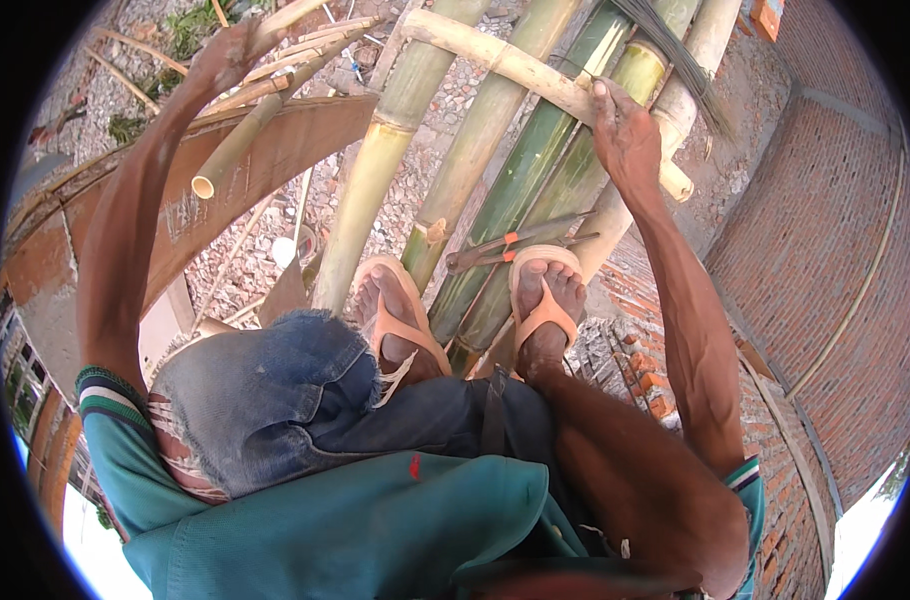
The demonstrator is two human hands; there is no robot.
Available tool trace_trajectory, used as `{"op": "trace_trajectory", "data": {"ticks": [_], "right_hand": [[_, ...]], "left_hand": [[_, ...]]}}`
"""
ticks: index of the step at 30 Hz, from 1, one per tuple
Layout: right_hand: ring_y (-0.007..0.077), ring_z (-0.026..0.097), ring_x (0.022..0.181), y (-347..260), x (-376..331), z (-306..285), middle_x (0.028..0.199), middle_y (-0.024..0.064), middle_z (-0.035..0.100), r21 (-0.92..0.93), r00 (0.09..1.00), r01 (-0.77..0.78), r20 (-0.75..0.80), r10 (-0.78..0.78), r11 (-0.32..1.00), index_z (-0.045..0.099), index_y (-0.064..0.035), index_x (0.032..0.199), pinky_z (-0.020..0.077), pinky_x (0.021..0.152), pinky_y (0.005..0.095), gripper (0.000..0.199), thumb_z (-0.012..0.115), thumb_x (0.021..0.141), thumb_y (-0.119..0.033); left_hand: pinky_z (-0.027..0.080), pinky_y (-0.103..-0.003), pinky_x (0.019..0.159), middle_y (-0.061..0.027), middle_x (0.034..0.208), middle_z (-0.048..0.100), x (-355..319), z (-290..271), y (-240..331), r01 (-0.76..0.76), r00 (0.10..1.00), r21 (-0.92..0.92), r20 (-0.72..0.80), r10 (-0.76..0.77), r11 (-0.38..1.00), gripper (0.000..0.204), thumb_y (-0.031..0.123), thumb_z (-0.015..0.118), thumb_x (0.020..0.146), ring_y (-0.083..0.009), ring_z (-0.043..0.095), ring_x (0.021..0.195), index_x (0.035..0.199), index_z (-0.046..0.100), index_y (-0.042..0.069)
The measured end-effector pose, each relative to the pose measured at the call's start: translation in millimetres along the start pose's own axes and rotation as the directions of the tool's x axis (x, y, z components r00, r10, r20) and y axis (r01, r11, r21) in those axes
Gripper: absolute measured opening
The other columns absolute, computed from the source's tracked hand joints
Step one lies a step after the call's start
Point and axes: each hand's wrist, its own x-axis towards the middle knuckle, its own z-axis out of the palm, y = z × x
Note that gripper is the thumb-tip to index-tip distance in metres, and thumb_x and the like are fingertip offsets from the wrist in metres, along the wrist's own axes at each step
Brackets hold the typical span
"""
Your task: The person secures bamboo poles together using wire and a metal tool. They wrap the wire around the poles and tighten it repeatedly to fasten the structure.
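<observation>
My right hand (627,135) is closed around a pale bamboo crosspiece (515,65) laid across several thick bamboo poles (390,130). Its thumb points up along the piece, and the far fingers are hidden. At the upper left, my left hand (225,58) has its fingers wrapped round a light bamboo stick (287,16), beside other thin bamboo pieces. Pincers (515,242) with orange bands on their handles lie on the poles in front of my right foot. A bundle of dark wire (680,65) rests over the poles beyond my right hand.
My sandalled feet (400,315) stand on the poles. Rubble ground (260,245) shows below through the gaps. A brick wall (825,230) rises on the right. To the left runs a brown board (225,175), with a cut bamboo end (205,185) jutting over it.
</observation>
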Motion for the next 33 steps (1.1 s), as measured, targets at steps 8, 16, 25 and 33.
{"op": "trace_trajectory", "data": {"ticks": [8,16,25,33], "right_hand": [[0.0302,0.071,0.078,-2.4,1.1,-3.3,0.078,0.0219,0.07,0.117,0.994,0.109,-0.032,-0.106,0.987,0.071,-0.002,0.127,0.0538,0.078,0.0399,0.055,0.052,0.106,-0.049],[0.0332,0.074,0.088,-6.5,-1.9,-3.0,0.094,0.0259,0.074,0.139,0.999,0.032,0.007,-0.033,0.99,0.071,-0.0023,0.126,0.0549,0.084,0.0395,0.051,0.052,0.107,-0.045],[0.0431,0.073,0.095,-12.2,-2.6,-2.3,0.101,0.0289,0.073,0.069,0.996,-0.087,0.033,0.085,0.994,0.073,-0.0037,0.123,0.0558,0.086,0.0453,0.05,0.053,0.106,-0.046],[0.0433,0.072,0.092,-9.2,1.8,-2.7,0.097,0.0285,0.073,0.196,0.998,-0.06,0.035,0.054,0.979,0.072,-0.0063,0.124,0.0554,0.086,0.0451,0.052,0.051,0.105,-0.05]], "left_hand": [[0.051,-0.043,0.085,-0.0175,0.098,0.069,-41.1,65.2,19.6,-0.227,0.948,-0.296,0.152,0.28,0.928,0.059,0.055,0.066,0.097,-0.028,0.064,0.094,0.131,0.065,0.007],[0.037,-0.036,0.113,-0.0116,0.131,0.063,-12.6,94.4,71.7,-0.118,0.838,-0.803,0.235,0.492,0.585,0.055,0.031,0.068,0.101,-0.0186,0.053,0.126,0.141,0.054,-0.003],[0.037,-0.034,0.115,-0.0067,0.14,0.059,17.9,134.9,57.5,0.146,0.834,-0.858,0.375,0.406,0.493,0.043,0.015,0.069,0.098,-0.0161,0.051,0.131,0.138,0.06,0.002],[0.041,-0.035,0.115,-0.0086,0.146,0.054,20.6,157.3,69.1,-0.005,0.796,-0.905,0.253,0.55,0.425,0.049,0.028,0.054,0.109,-0.0199,0.051,0.135,0.148,0.048,-0.001]]}}
